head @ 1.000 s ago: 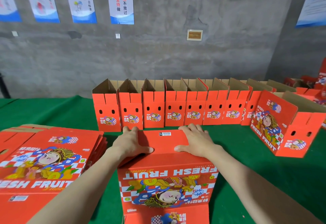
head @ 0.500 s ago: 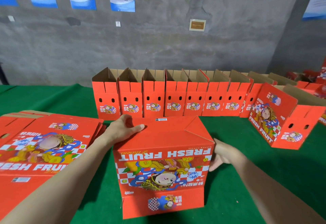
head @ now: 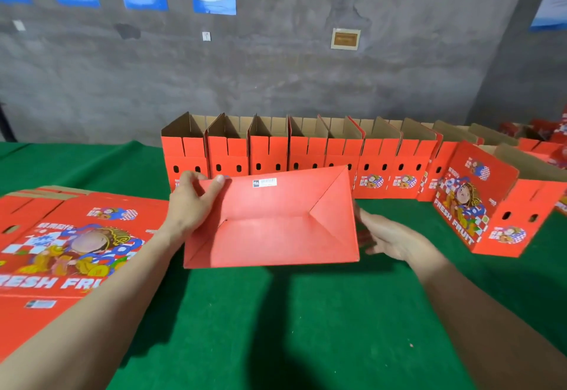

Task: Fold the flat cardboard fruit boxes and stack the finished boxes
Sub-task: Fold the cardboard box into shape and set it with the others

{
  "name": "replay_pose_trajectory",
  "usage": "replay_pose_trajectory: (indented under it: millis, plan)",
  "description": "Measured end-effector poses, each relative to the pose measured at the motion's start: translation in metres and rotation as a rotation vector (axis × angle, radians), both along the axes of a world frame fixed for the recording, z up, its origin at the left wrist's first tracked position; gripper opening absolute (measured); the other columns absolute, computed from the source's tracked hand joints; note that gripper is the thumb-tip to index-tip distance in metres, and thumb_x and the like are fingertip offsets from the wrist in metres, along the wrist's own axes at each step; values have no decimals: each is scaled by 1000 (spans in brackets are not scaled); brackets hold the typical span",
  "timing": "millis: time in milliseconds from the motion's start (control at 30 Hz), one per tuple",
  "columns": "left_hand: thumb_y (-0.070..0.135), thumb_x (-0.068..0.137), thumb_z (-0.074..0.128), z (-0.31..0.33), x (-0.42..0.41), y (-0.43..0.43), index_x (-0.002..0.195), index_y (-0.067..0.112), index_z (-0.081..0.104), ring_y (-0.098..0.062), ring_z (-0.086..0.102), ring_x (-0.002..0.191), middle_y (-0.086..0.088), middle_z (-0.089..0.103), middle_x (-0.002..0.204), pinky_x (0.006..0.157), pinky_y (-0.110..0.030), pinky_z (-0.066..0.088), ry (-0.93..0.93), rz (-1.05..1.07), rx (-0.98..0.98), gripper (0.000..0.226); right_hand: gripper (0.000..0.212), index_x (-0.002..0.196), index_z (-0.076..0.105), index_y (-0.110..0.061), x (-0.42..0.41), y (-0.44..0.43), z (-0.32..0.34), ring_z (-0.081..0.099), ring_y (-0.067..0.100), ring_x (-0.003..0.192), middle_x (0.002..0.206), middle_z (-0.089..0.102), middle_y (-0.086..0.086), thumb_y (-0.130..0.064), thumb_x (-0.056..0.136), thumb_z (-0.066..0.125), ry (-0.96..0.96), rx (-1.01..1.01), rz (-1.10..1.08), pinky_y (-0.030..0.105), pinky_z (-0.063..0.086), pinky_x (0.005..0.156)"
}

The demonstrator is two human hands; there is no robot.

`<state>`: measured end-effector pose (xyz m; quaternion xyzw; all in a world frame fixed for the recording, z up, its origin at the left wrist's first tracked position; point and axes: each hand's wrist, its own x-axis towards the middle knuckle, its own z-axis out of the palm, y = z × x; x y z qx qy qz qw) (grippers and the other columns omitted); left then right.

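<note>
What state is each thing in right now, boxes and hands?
held box: bottom folded shut, bottom facing the camera
left hand: grips the held box's upper left corner
right hand: fingers straight, at the held box's right side
row of boxes: upright, tops open
tilted box: leaning, top open
flat boxes: unfolded, stacked

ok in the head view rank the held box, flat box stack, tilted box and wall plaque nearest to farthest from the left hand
1. held box: gripped by the left hand at its left corner
2. flat box stack: just left of the hand
3. tilted box: far over on the right
4. wall plaque: on the back wall
</note>
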<state>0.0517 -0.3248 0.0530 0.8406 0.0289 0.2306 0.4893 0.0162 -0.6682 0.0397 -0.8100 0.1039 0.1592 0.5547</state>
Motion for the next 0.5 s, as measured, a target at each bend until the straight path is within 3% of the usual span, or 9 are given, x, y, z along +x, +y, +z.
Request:
replay_pose_trajectory:
  millis: [100,200,367,433,500]
  plan:
    - [51,90,53,-6,3,-3,90,13,49,-20,52,86,2,56,87,76,-30,33,-46,64,-120,38,75,105,61,-22,-3,0,2,67,17,73,86,74,0,-79,56,59,-55,132,15,33,45,66]
    - [47,91,55,-13,7,-2,88,12,50,-18,52,87,2,55,86,77,-29,33,-67,84,-211,35,68,114,57,-21,-6,1,3,55,8,52,74,69,-5,-59,59,74,-139,367,-1,21,35,43]
    - [39,94,52,-17,11,-5,86,11,50,-20,49,82,2,53,79,72,-30,32,-10,57,-221,30,79,128,46,-21,-6,1,10,44,7,49,72,68,-3,-20,57,80,-260,554,-145,19,35,41]
    - [39,93,55,-19,13,-2,84,9,55,-27,54,83,-10,63,88,69,-33,37,166,21,-33,32,82,130,42,-20,-10,8,14,43,8,53,74,68,-2,-14,56,78,-305,570,-183,22,36,47]
    - [39,88,63,-22,11,-3,98,6,64,-32,59,97,-17,64,108,82,-38,47,294,-62,149,35,80,130,40,-18,-15,18,16,48,10,62,90,63,6,-13,59,78,-343,538,-165,24,37,56]
